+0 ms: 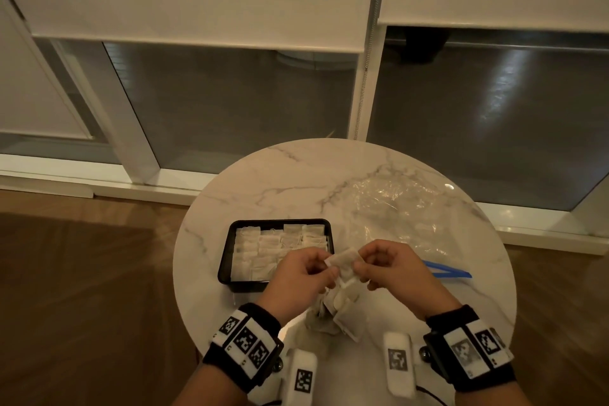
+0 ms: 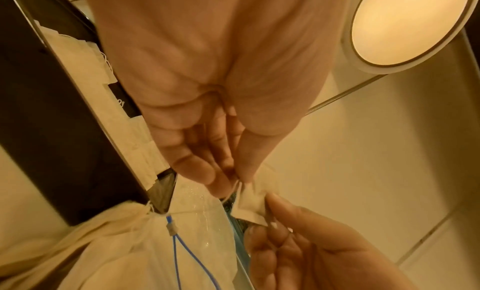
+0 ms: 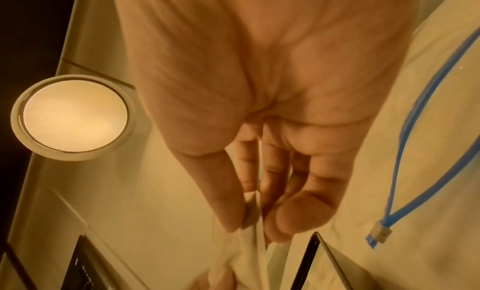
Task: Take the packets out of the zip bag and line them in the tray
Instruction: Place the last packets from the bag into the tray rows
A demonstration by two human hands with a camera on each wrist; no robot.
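Over the near middle of the table, my left hand and right hand pinch one pale packet between them, each by an end. The left wrist view shows that packet between my left fingertips and the right hand. In the right wrist view, thumb and finger clamp its edge. A clump of more packets sits just under my hands. The black tray, left of my hands, holds several packets in rows. The clear zip bag with a blue zipper lies crumpled at the right.
Everything sits on a small round marble table whose edge drops to a wooden floor on all sides. Windows with half-lowered blinds stand beyond the far edge. Bare marble shows behind the tray.
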